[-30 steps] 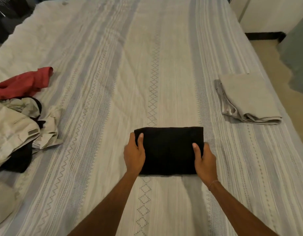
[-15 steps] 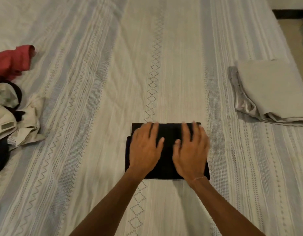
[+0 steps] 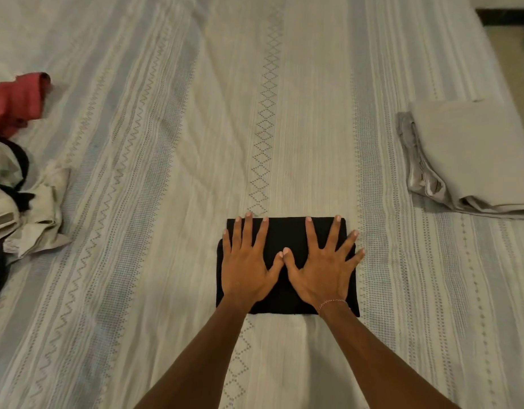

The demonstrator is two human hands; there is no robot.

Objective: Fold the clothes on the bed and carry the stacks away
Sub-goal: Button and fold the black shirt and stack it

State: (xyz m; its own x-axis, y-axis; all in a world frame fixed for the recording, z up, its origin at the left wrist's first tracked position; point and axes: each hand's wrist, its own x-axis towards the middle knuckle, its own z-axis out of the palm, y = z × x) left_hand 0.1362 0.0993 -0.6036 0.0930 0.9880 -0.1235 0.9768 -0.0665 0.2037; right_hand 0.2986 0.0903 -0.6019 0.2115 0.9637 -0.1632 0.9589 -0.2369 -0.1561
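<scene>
A folded black garment lies flat in the middle of the bed, a small dark rectangle. My left hand presses flat on its left half with fingers spread and straight. My right hand presses flat on its right half, fingers splayed, with a thin bracelet at the wrist. The two thumbs touch at the centre. A folded beige stack lies at the right side of the bed. Unfolded clothes lie at the left edge: a red garment and a cream and black heap.
The bed is covered by a pale striped spread with zigzag and diamond patterns. A strip of floor shows past the bed's far right corner. Bare spread lies between the black garment and the piles on both sides.
My hands moved from the garment's side edges onto its top, then spread their fingers wide and flat. The view tilted down and came closer to the bed.
</scene>
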